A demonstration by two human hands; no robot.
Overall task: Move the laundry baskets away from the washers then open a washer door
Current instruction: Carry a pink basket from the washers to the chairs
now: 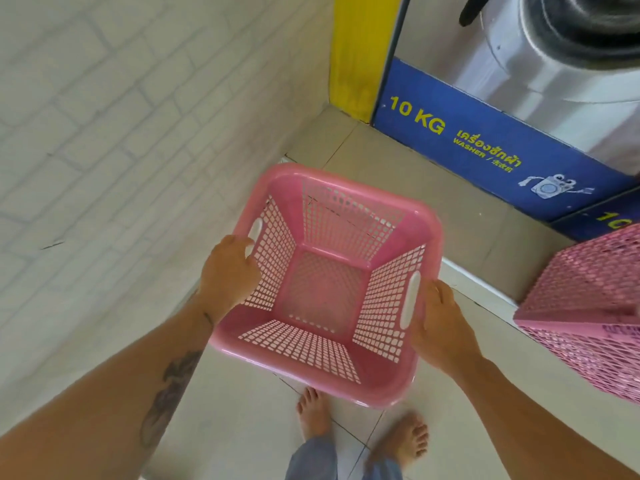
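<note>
An empty pink laundry basket [327,292] with latticed sides hangs above the tiled floor, held level in front of me. My left hand [230,271] grips its left rim by the handle slot. My right hand [438,320] grips the right rim beside the other handle slot. A second pink basket [585,306] stands at the right edge, close to the washers. The washer [540,64] sits at the top right on a blue base [485,147] marked "10 KG"; its round door [588,19] is only partly in view.
A white brick wall [104,150] runs along the left. A yellow post [360,53] stands in the corner beside the washer. A raised tiled step [398,188] lies in front of the machines. My bare feet [313,414] stand on the floor below the basket.
</note>
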